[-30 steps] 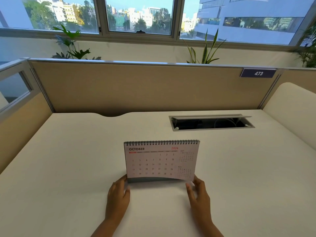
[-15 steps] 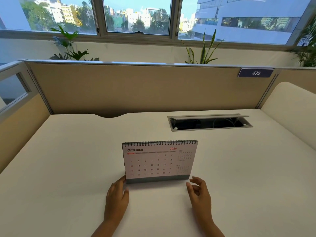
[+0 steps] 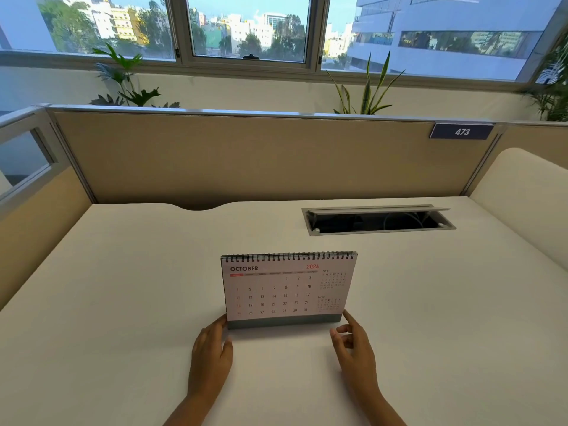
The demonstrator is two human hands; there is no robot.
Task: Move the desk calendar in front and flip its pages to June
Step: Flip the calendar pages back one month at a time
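Windows are seen across the top, with city buildings beyond them, and potted plants are ranged along the sill, their pots hidden behind a beige partition. A dark plate marked "473" is fixed to the partition's upper right. Below it, a pale surface is spread wide, its near edge cut off by the frame. An open cable slot is sunk into the surface at the back right; cables inside it are only dimly made out.

The desk calendar is stood upright near the middle front of the surface. "OCTOBER" is printed in black and "2026" in red under the spiral binding; small "SEP" and "NOV" grids are placed at the right, their figures too small to be read.

The left hand is laid with relaxed, nearly straight fingers against the calendar's lower left corner. The right hand is held just beside the lower right corner, its forefinger stretched to the edge and the other fingers loosely curled, with nothing gripped.
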